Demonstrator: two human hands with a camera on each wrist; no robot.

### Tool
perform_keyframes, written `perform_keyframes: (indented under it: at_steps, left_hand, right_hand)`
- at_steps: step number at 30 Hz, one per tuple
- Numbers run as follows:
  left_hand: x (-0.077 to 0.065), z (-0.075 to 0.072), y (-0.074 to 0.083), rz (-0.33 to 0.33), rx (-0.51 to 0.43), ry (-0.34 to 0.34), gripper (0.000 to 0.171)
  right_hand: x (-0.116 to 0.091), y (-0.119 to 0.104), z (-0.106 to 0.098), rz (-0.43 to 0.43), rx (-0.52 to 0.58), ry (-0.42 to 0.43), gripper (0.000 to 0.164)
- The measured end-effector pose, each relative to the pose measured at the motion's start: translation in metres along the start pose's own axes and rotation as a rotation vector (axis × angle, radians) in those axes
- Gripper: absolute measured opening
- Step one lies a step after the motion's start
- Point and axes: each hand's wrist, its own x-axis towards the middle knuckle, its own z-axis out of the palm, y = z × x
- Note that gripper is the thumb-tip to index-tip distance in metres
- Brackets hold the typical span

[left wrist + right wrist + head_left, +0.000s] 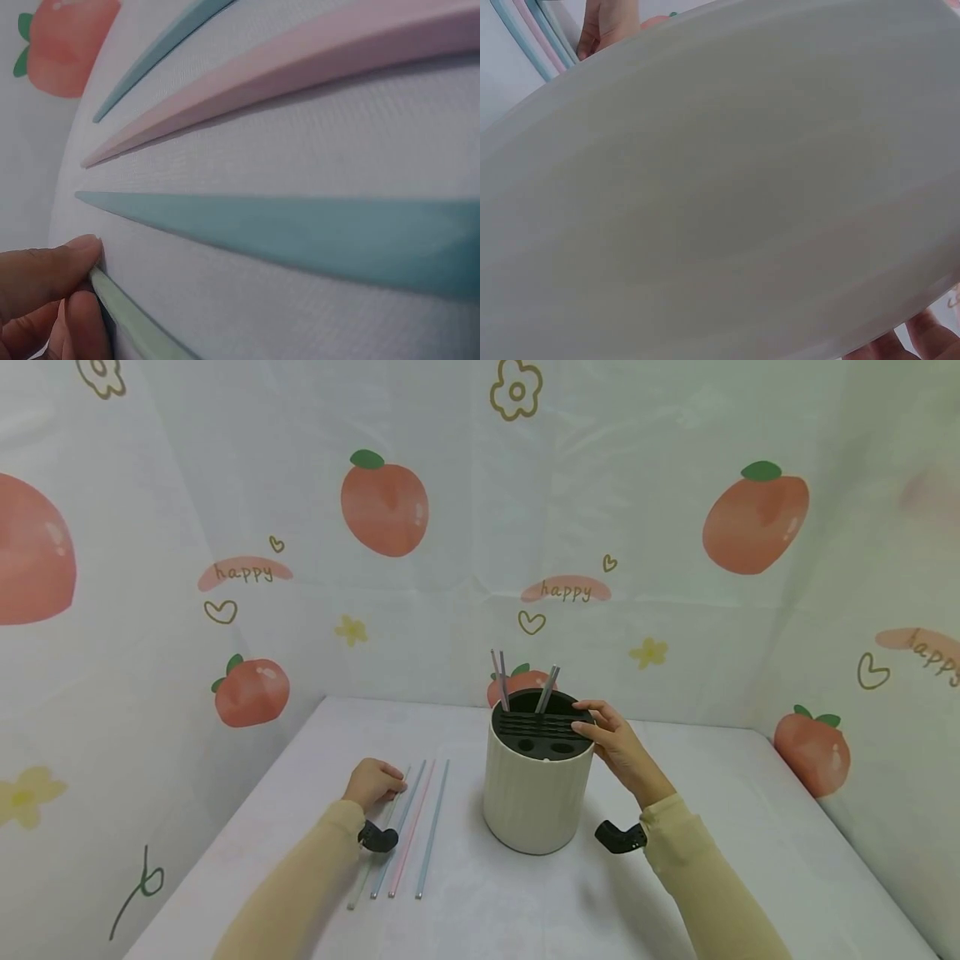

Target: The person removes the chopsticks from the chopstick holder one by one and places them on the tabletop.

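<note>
Left of the cream, ribbed, black-topped cylindrical holder, we see the left hand pinching a slender, pale-green, plastic-looking stick, its thinness suiting fingertips, while the right hand rests outstretched fingers atop the holder, apparently steadying it.

The white holder blocks the way between my left hand and right hand; three sticks lie beside the left; the surface before the holder leaves me room.
</note>
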Motion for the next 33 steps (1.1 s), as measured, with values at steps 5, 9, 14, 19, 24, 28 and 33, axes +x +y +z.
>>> perform_keyframes:
  at_steps: [5, 9, 14, 19, 24, 28, 33]
  left_hand:
    - [0.001, 0.000, -0.001, -0.011, 0.005, 0.002, 0.017]
    - [0.002, -0.001, -0.002, -0.012, -0.003, -0.003, 0.019]
    - [0.001, -0.004, -0.002, -0.017, -0.062, -0.012, 0.021]
    - [-0.007, -0.010, 0.015, 0.019, -0.125, 0.001, 0.022]
    - [-0.014, -0.012, 0.057, 0.151, -0.313, -0.011, 0.031]
    - [-0.026, -0.008, 0.107, 0.290, -0.532, -0.023, 0.034]
    - [-0.045, 0.001, 0.160, 0.477, -0.671, -0.042, 0.029]
  right_hand:
    - [0.000, 0.000, 0.001, 0.006, -0.020, -0.004, 0.027]
    - [0.000, -0.001, 0.001, 0.007, -0.024, -0.008, 0.027]
    - [0.001, -0.001, 0.001, 0.003, -0.017, -0.009, 0.026]
    - [0.001, -0.001, 0.001, -0.009, -0.008, -0.015, 0.024]
    - [-0.001, -0.001, -0.001, -0.004, -0.005, -0.009, 0.023]
    - [-0.002, -0.001, 0.000, -0.010, 0.012, -0.004, 0.023]
    - [-0.001, 0.001, 0.000, -0.032, 0.017, -0.016, 0.025]
